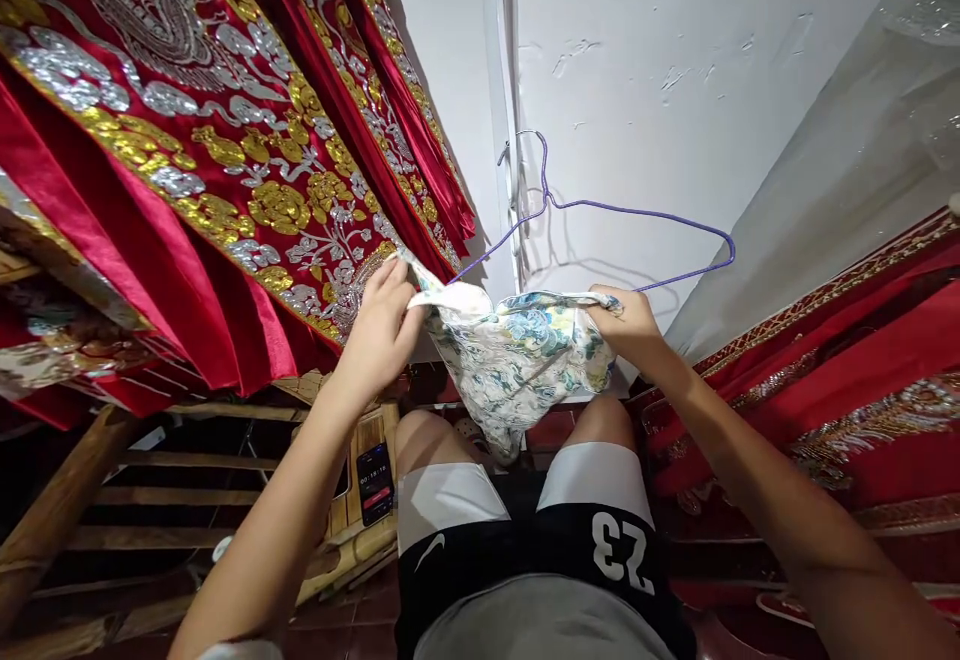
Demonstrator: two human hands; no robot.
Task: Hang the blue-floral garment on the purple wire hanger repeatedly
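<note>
A white garment with a blue, green and yellow floral print [517,370] is stretched between my hands, hanging down over my knees. My left hand [386,320] pinches its white edge at the left. At the right, my right hand [626,325] grips the upper edge of the cloth. Just behind the garment hangs a purple wire hanger [637,211], its hook caught at a fitting on the wall. The hanger's lower bar passes behind the cloth and my hands, so part of it is hidden.
Red embroidered drapes with gold and silver sequins [277,180] hang at the left. More red cloth [885,360] is on the right. A phone showing a timer [375,483] lies on a bamboo seat [352,540] beside my left thigh. A white wall [645,70] stands ahead.
</note>
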